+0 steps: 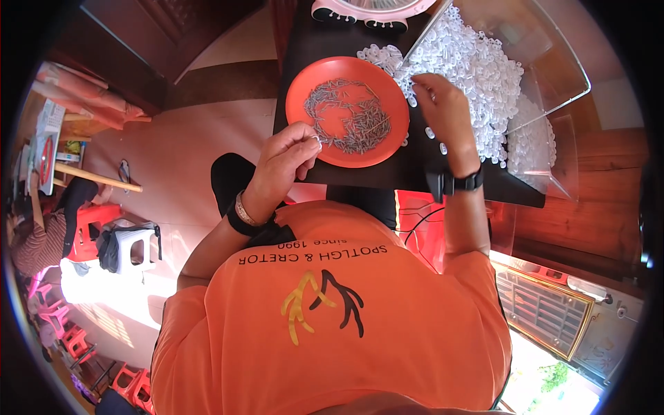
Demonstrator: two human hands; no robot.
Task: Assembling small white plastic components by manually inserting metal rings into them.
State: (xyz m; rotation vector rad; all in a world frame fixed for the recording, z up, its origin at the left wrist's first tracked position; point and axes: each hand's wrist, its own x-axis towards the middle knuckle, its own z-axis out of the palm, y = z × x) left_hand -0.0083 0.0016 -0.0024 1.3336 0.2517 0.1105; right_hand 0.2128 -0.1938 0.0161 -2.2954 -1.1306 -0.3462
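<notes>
An orange-red plate [297, 97] lies on the dark table, with a loose heap of small grey metal nails or screws [366, 131] in it. At the plate's near left rim, my left hand [282, 158] pinches a small white plastic piece [317, 141] between thumb and fingers. My right hand [448, 114] is past the plate's right rim, beside a big pile of small white oval plastic pieces [470, 59]. Its thumb and fingertips are drawn together; whatever is between them is too small to make out.
A clear plastic bin [553, 90] lies at the right with white pieces spilling out. A few loose pieces [443, 148] lie near the table's front edge. A pink-rimmed round object [377, 8] stands at the back. Another person [41, 242] sits far left near stools [135, 249].
</notes>
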